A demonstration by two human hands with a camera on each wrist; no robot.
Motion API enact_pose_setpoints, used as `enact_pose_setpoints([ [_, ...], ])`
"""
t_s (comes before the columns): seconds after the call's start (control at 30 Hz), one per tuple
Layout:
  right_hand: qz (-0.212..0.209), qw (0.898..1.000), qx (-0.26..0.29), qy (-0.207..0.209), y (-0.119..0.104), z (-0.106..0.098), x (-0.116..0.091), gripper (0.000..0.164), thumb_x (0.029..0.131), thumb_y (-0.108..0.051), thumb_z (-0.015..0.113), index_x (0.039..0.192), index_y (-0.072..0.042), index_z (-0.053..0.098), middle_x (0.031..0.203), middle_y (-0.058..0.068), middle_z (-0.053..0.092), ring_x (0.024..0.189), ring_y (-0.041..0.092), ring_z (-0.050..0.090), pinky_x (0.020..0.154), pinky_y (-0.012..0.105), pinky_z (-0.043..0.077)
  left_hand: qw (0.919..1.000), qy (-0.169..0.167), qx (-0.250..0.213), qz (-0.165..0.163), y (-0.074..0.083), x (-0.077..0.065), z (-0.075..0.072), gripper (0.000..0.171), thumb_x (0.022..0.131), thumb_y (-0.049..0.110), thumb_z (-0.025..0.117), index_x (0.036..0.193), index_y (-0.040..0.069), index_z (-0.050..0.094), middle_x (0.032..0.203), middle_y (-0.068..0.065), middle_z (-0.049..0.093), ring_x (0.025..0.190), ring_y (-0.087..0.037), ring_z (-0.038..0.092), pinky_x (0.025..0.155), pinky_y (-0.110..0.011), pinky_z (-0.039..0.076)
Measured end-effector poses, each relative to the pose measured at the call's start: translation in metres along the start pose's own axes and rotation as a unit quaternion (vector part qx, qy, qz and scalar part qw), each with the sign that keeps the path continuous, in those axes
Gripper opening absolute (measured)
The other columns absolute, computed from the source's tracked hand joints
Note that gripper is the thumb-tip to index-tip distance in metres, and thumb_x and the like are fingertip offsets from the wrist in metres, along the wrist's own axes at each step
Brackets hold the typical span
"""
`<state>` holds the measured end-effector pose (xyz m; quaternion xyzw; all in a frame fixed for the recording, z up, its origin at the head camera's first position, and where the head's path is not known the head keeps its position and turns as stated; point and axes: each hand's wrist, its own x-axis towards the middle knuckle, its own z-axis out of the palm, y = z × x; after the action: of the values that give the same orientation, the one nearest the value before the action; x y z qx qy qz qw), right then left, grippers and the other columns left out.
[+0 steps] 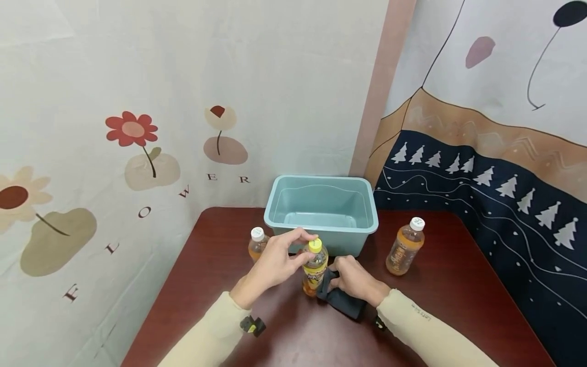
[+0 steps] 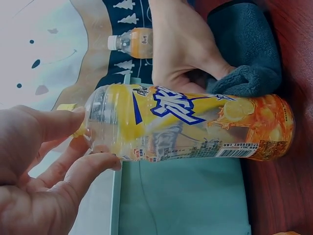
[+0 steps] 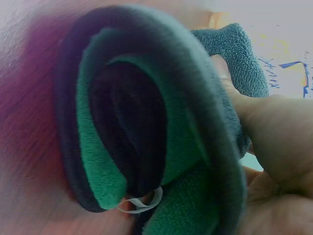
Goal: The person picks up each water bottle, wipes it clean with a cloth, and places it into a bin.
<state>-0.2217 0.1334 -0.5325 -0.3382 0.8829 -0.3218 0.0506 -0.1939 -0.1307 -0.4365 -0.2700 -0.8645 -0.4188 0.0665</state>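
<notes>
A bottle with a yellow cap and a yellow label point(image 1: 315, 272) stands upright on the table. My left hand point(image 1: 273, 261) pinches it around the cap and neck, thumb on one side and fingers on the other. In the left wrist view the bottle's printed label point(image 2: 181, 115) shows lemon and orange-brown artwork. My right hand point(image 1: 356, 278) grips a dark grey-green towel point(image 1: 346, 304), pressing a bunched part of it against the lower side of the bottle. The towel's folded, rolled layers point(image 3: 183, 63) fill much of the right wrist view, with a small pale loop at its edge.
Behind the bottle a light blue plastic bin point(image 1: 362, 228) stands near the back edge of the dark red table point(image 1: 202, 265). A white-capped bottle point(image 1: 258, 244) is left of the bin, partly behind my left hand. Another white-capped bottle point(image 1: 405, 247) stands at the right.
</notes>
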Motion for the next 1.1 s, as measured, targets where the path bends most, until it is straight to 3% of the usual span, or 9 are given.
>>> enact_pose_setpoints([
  [0.33, -0.001, 0.998, -0.027, 0.064, -0.028, -0.031, -0.004, 0.025, 0.094, -0.008, 0.097, 0.118, -0.015, 0.093, 0.102, -0.001, 0.084, 0.097, 0.008, 0.077, 0.079, 0.023, 0.062, 0.9995, -0.004, -0.03, -0.012, -0.001, -0.001, -0.002, 0.03, 0.104, 0.012, 0.091, 0.129, 0.022, 0.077, 0.145, 0.0, 0.084, 0.127, -0.027, 0.085, 0.102, -0.055, 0.071],
  [0.7, 0.013, 0.993, -0.007, 0.117, -0.066, -0.065, -0.007, 0.043, 0.094, -0.018, 0.099, 0.134, -0.007, 0.088, 0.107, -0.002, 0.079, 0.096, 0.007, 0.072, 0.078, 0.022, 0.063, 0.9994, -0.009, -0.029, -0.016, -0.002, -0.003, -0.004, 0.032, 0.105, 0.012, 0.09, 0.131, 0.023, 0.076, 0.145, 0.001, 0.084, 0.125, -0.024, 0.085, 0.099, -0.039, 0.072],
  [1.1, -0.026, 0.987, -0.019, 0.157, -0.085, -0.069, 0.0, 0.039, 0.092, -0.02, 0.101, 0.128, -0.008, 0.09, 0.108, 0.002, 0.074, 0.094, 0.013, 0.072, 0.075, 0.023, 0.062, 0.9998, 0.001, -0.022, -0.001, -0.002, -0.004, -0.003, 0.033, 0.105, 0.004, 0.086, 0.134, 0.019, 0.077, 0.141, -0.003, 0.084, 0.125, -0.028, 0.086, 0.098, -0.041, 0.073],
])
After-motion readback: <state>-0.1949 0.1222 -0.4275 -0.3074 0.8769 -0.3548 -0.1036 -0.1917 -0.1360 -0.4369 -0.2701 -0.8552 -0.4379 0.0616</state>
